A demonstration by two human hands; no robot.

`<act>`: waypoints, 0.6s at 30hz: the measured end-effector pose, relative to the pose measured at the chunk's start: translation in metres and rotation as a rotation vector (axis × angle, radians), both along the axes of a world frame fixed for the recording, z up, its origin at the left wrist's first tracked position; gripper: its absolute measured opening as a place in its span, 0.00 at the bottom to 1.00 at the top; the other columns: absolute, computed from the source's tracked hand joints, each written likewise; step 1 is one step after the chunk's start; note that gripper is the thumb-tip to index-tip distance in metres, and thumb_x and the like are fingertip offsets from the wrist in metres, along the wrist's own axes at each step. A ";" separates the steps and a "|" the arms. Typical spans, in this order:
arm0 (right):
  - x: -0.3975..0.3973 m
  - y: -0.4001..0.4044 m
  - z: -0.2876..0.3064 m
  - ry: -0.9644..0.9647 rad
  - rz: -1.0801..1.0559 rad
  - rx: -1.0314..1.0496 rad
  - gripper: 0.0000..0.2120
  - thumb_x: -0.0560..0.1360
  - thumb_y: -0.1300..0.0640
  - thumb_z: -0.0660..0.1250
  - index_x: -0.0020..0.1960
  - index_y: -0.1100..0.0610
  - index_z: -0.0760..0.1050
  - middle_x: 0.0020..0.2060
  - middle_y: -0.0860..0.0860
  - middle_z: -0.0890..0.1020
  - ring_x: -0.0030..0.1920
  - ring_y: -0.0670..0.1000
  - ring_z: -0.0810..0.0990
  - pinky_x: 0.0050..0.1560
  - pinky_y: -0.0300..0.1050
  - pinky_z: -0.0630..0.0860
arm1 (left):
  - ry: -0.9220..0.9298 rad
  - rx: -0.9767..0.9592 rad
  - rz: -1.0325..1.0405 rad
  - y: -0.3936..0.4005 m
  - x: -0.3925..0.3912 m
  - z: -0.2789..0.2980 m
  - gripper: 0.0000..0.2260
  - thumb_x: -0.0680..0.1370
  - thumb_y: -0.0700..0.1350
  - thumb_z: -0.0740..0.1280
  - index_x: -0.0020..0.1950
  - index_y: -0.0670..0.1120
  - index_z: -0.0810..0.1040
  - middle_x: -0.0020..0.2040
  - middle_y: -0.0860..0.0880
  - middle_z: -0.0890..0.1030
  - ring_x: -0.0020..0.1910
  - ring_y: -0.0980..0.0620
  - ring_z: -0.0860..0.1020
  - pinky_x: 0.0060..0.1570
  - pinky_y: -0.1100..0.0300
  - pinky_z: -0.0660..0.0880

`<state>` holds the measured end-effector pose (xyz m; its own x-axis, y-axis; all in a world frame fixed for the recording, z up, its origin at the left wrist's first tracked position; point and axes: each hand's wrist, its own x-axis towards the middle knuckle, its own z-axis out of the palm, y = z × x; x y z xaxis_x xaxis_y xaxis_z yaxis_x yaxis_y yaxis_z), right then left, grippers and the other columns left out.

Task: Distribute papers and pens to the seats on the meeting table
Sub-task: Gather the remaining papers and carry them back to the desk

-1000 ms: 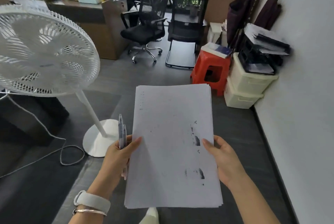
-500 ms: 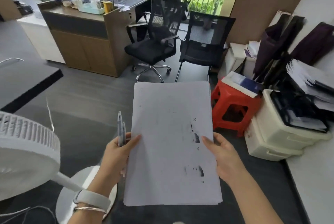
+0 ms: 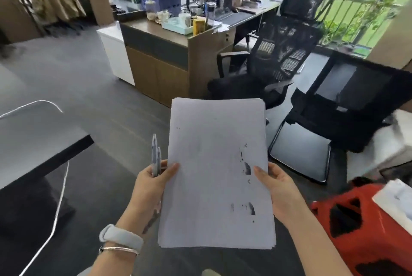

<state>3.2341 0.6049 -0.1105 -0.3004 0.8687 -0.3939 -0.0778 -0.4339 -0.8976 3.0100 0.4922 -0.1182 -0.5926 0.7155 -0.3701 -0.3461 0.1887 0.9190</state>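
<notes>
Both hands hold a stack of papers point(image 3: 217, 173) at chest height: left hand point(image 3: 153, 186) clasps its edge plus two pens point(image 3: 155, 156), right hand point(image 3: 279, 193) grips the other edge. The print is smudged, unreadable. The red stool point(image 3: 365, 226) is cut off.

My stack of papers point(image 3: 217, 173) is pale lavender-white with black smudges, my pens point(image 3: 155, 155) grey-blue, my wristband point(image 3: 121, 236) light grey, beside a red stool point(image 3: 361, 220) and black mesh chair point(image 3: 278, 53).
</notes>
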 end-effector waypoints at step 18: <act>-0.430 0.392 -0.007 -0.060 0.326 0.014 0.09 0.75 0.60 0.66 0.55 0.59 0.76 0.50 0.57 0.84 0.50 0.59 0.83 0.53 0.59 0.78 | 0.008 0.000 0.333 0.329 -0.380 0.001 0.02 0.74 0.40 0.68 0.45 0.42 0.79 0.33 0.51 0.84 0.28 0.56 0.82 0.26 0.66 0.77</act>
<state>2.8039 0.9967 -0.1172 -0.5405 0.7358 -0.4081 0.1161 -0.4152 -0.9023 2.6301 0.8208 -0.1171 -0.7968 0.4822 -0.3641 -0.3812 0.0663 0.9221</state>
